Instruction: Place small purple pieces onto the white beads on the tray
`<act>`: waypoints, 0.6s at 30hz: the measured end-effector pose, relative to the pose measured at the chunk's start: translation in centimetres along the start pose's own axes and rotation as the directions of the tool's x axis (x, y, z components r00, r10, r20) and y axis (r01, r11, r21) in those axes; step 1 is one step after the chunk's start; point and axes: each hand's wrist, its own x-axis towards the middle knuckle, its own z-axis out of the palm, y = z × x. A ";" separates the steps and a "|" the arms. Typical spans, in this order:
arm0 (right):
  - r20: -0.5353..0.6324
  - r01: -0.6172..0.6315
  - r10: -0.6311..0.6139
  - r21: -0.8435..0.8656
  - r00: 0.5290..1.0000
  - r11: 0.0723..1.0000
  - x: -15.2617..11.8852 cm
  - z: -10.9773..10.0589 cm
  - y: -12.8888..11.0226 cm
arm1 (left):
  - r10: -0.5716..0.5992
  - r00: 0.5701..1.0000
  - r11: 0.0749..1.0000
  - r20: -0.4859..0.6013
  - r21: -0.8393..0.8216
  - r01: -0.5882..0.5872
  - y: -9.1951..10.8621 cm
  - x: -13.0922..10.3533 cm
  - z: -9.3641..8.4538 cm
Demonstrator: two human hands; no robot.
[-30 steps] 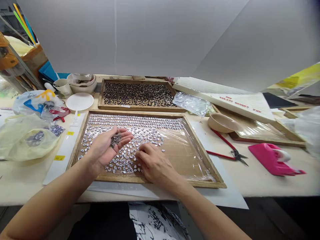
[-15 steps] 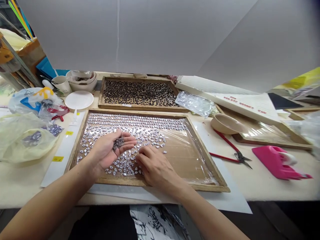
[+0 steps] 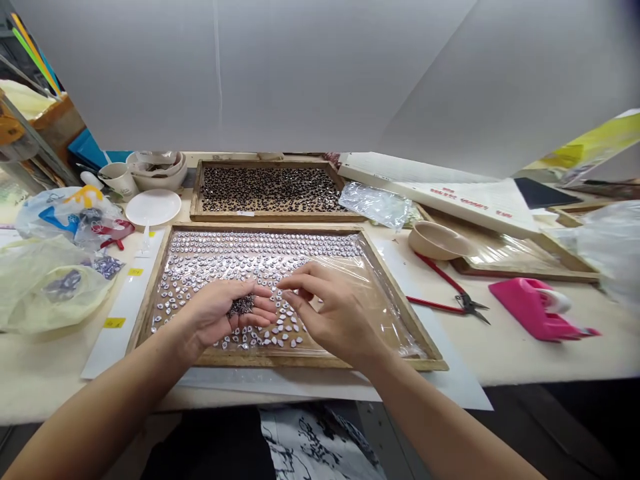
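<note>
My left hand (image 3: 223, 310) is palm up over the near frame, cupping a small heap of thin dark metal pieces (image 3: 242, 305). Close to its fingertips is my right hand (image 3: 333, 307), thumb and index finger brought together in a pinch; whatever they hold is too small to make out. Below both hands lies a wooden-framed tray (image 3: 295, 361) lined with clear film. Small whitish drop-shaped pieces with dark centres (image 3: 280, 337) cover its left and middle parts, in neat rows along the far side and scattered nearer to me.
Behind stands a second wooden tray (image 3: 280, 217) full of dark pieces. To the right are a beige bowl (image 3: 437, 241), red-handled pliers (image 3: 465, 303) and a pink tape dispenser (image 3: 525, 307). On the left lie plastic bags (image 3: 50, 287) and a white round dish (image 3: 153, 207).
My right hand has lifted from the loose pieces in the tray and moved up and slightly right, its fingers now in a pinch near my left fingertips. The left hand stays cupped.
</note>
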 end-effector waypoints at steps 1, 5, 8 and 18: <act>0.015 -0.026 0.026 0.027 1.000 0.999 0.4 0.3 -0.1 | -0.002 1.000 1.000 0.024 0.003 0.002 -0.2 0.0 0.0; 0.070 -0.107 0.100 0.115 0.993 0.988 1.5 1.6 -0.1 | 0.006 0.997 1.000 0.081 0.009 -0.006 -0.6 0.1 0.0; 0.075 -0.156 0.147 0.144 0.986 0.977 1.6 2.1 0.1 | -0.002 0.997 1.000 0.082 0.026 0.000 -0.7 0.1 0.0; 0.041 -0.186 0.182 0.165 0.982 0.969 2.1 2.8 0.2 | 0.005 0.996 1.000 0.089 0.008 -0.006 -0.5 0.1 0.3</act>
